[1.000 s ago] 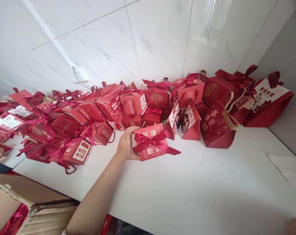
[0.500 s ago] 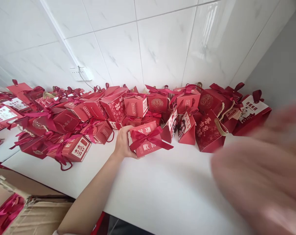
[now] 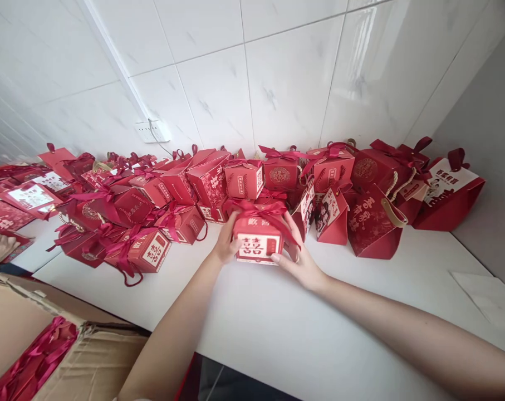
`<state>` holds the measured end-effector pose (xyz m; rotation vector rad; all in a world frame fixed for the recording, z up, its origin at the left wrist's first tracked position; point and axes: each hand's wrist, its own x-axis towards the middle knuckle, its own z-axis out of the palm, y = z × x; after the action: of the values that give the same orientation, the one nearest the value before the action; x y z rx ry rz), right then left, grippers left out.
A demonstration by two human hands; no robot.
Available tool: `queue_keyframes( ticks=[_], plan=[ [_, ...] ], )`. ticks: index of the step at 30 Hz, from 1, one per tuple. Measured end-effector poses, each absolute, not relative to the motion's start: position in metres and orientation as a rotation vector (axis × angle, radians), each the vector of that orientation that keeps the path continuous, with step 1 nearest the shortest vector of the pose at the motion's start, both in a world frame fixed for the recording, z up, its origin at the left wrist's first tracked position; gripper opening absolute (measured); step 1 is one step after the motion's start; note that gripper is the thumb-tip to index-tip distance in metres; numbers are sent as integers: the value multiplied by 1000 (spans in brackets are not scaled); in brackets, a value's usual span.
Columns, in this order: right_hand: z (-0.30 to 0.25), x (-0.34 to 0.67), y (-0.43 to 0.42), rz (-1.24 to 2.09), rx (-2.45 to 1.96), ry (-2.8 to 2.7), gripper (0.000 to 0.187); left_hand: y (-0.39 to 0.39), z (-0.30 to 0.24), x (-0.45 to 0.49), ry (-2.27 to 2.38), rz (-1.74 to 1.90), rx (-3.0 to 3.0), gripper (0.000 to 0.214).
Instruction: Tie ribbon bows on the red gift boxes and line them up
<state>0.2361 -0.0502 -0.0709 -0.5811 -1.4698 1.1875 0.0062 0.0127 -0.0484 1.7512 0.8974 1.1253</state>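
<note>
Here, the left grip (image 3: 226,240) and right grip (image 3: 301,260) are each curled part-closed, thumbs in front, clasping opposite sides of a box (image 3: 258,246) over the table (image 3: 277,317), just before the pile (image 3: 208,178).

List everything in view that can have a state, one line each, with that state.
Held gift box: closed, upright
Its ribbon: tied in a bow
Left hand: gripping the box
Right hand: gripping the box
Cardboard carton: open, ribboned items inside
Wall socket: cable attached
Other boxes: some stacked
</note>
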Motion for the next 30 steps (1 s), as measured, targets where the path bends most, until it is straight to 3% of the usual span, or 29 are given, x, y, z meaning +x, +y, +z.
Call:
queue_keyframes(
  ticks=[3,7,20,30],
  plan=[
    [-76,236,-40,1446,-607,-1278,74,12,-46,15,939,893,1708,83],
    [-81,237,-31,1594,-680,-1076,59,12,-42,18,964,672,1506,85],
    [-75,238,-29,1604,-708,-1063,59,17,-42,11,958,592,1389,81],
    [-83,240,-29,1382,-739,-1302,68,19,-48,2,915,648,1562,75]
  ],
)
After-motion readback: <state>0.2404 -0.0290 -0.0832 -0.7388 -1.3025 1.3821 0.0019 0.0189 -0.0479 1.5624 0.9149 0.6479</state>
